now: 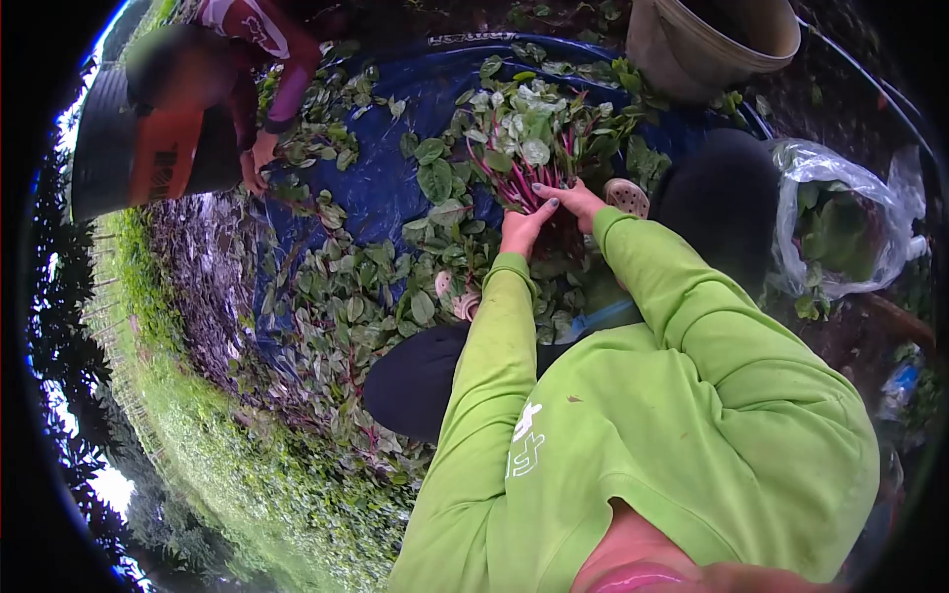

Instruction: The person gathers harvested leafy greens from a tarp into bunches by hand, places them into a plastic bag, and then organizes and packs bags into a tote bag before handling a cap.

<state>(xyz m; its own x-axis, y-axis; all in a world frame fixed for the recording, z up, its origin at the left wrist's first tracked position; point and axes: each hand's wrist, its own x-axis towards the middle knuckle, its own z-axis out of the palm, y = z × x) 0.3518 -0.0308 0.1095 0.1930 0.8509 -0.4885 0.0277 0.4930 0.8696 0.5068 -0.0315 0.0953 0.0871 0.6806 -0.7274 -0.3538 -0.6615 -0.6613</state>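
Note:
A bunch of leafy greens [534, 138] with pink-red stems is gathered between my two hands, its leaves pointing away from me. My left hand [524, 229] wraps round the stems from the left, the thumb lying across them. From the right, my right hand [575, 203] closes on the same stems, its fingers meeting the left thumb. Loose leafy stems [425, 237] lie spread on a blue tarp [381, 183] around and below the bunch. The lower stem ends are partly hidden in shadow behind my hands.
Another person's hands [259, 158] touch greens at the tarp's far left, beside a dark bin with an orange panel [163, 153]. A pale bucket [707, 44] stands at the back right. A clear plastic bag [840, 212] of leaves sits right of my knee [717, 208].

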